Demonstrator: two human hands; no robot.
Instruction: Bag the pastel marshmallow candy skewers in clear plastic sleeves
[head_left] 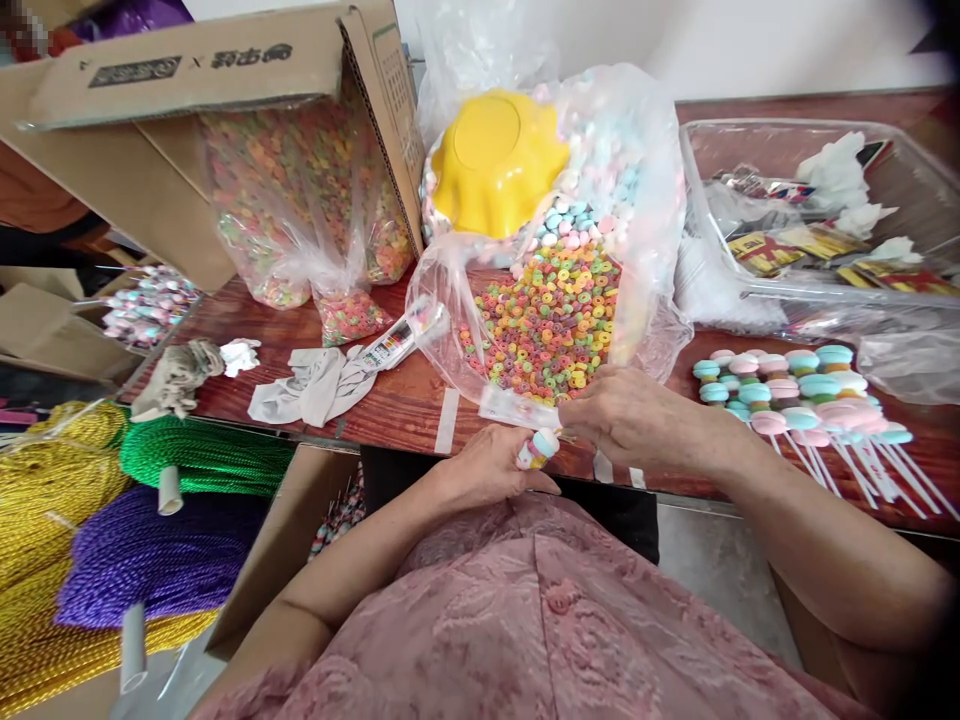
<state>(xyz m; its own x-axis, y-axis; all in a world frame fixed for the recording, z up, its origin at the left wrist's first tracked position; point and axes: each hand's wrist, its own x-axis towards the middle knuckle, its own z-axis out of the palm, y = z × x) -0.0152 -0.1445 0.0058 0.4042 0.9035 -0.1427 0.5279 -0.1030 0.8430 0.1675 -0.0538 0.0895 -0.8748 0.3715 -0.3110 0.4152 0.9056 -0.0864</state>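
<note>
My left hand [491, 462] is closed around a small candy stack [538, 449] with pale blue, white and pink pieces, held at the table's front edge. Right beside it, my right hand [637, 418] has its fingers pinched together; what they hold is hidden. Just beyond both hands lies an open clear bag [442, 300] full of ring-shaped candies [555, 320] in red, yellow, green and orange. Pink, blue and white round candies [577, 220] fill the bag behind. To the right, several finished-looking candy skewers [799, 395] on white sticks lie in a row.
A yellow wavy bowl [499, 160] rests upside down on the candies. At left stand a cardboard box [386, 130] with bagged rings and a grey glove [315, 385]. A clear plastic bin [810, 285] holds wrappers at right. Coloured cord bundles [172, 560] lie lower left.
</note>
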